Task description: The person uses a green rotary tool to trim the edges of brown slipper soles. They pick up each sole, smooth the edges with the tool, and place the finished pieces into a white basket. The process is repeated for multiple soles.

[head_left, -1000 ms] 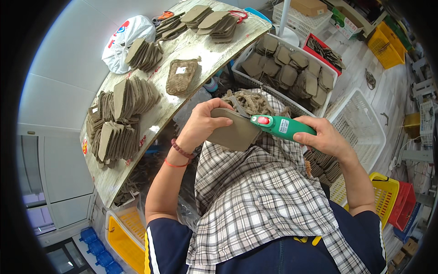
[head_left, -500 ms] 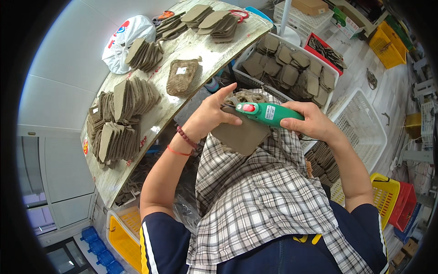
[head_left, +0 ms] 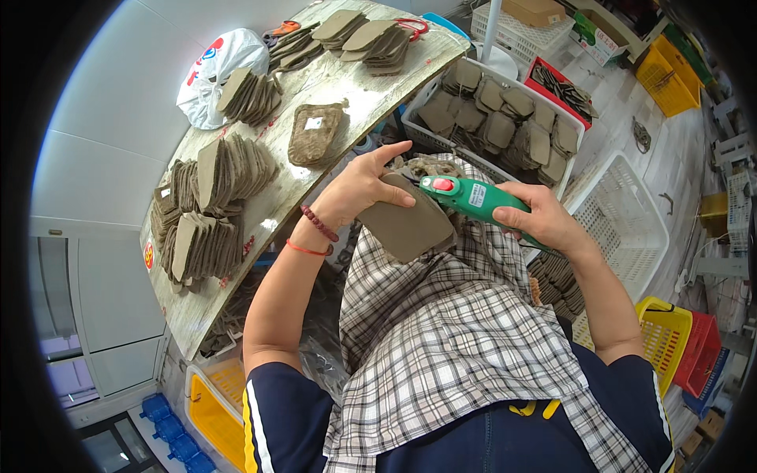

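My left hand (head_left: pixel 365 186) grips a flat grey-brown piece (head_left: pixel 406 225) with rounded corners, thumb on its upper face and index finger pointing out. It is held above my lap, over the checked apron (head_left: pixel 449 347). Wrapped around a green handheld power tool (head_left: pixel 473 199) with a red button is my right hand (head_left: pixel 544 214). The tool's front end sits at the piece's upper right edge; whether it touches there I cannot tell. A fuzzy beige fringe (head_left: pixel 434 165) shows just beyond that edge.
Left of me a table (head_left: pixel 355 102) carries stacks of similar pieces (head_left: pixel 209 248), a fuzzy brown pad (head_left: pixel 315 134), a white plastic bag (head_left: pixel 225 75) and red-handled scissors (head_left: pixel 414 30). Ahead stands a crate (head_left: pixel 505 169) of pieces; a white basket (head_left: pixel 623 229) is at right.
The green tool has shifted slightly right, with its front end tilting more upward. The flat piece has turned a little and moved slightly left and up with my left hand.
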`<state>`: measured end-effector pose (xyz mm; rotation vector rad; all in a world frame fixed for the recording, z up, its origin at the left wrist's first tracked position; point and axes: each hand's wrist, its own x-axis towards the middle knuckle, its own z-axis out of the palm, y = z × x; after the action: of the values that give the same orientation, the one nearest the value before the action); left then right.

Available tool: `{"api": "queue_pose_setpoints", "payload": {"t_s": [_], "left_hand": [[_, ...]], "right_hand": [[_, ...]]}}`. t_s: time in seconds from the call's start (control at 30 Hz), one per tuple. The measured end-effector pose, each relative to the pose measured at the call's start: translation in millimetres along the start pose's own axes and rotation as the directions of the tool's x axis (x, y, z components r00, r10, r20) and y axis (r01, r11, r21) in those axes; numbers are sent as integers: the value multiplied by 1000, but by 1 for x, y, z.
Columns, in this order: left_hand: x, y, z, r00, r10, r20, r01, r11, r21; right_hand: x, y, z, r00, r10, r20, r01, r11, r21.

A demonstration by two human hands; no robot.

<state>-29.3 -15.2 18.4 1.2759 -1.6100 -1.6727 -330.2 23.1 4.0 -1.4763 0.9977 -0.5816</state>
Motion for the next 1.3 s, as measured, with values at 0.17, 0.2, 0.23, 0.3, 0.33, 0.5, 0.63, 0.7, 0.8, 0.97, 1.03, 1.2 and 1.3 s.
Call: {"api": "queue_pose_setpoints", "payload": {"t_s": [0.17, 0.2, 0.23, 0.3, 0.33, 0.5, 0.63, 0.7, 0.8, 0.97, 1.03, 1.2, 1.3], "left_hand": [[2, -10, 8, 998, -67, -5, 65, 986, -155], [2, -16, 7, 994, -108, -17, 99, 959, -265], [-1, -18, 3, 982, -146, -116, 111, 958, -266], [-9, -32, -2, 952, -138, -273, -31, 844, -535], [-14, -41, -4, 921, -155, -357, -122, 756, -643], [-25, -69, 9, 757, -178, -629, -464, 532, -708], [-22, -71, 17, 724, -159, -671, -563, 426, -708], [-21, -71, 18, 707, -145, -692, -588, 423, -689], [-19, -69, 19, 715, -124, -688, -578, 447, -682], [-18, -65, 25, 733, -82, -675, -542, 529, -653], [-20, -62, 29, 736, -77, -673, -522, 569, -635], [-33, -65, 37, 752, -87, -653, -434, 680, -591], [-59, -45, 3, 594, -24, -804, -565, 699, -438]], "right_hand": [[11, -9, 7, 999, 10, 46, -13, 998, 63], [10, -7, 9, 999, 26, -20, -24, 995, 93], [8, -3, 12, 995, 41, -89, -30, 992, 125], [0, 6, 13, 970, 97, -223, -64, 986, 152], [-6, 8, 14, 963, 115, -243, -76, 984, 164], [-28, 5, 33, 963, 101, -251, -57, 983, 176], [-29, -1, 41, 973, 117, -197, -76, 976, 202], [-28, -6, 41, 978, 125, -169, -86, 972, 219], [-28, -7, 43, 979, 97, -177, -54, 971, 232], [-27, -9, 38, 982, 102, -160, -72, 981, 183], [-27, -11, 38, 981, 95, -168, -66, 983, 170], [-15, -13, 52, 954, 68, -292, -7, 979, 205], [-20, -7, 41, 911, 77, -405, -9, 986, 165]]}}
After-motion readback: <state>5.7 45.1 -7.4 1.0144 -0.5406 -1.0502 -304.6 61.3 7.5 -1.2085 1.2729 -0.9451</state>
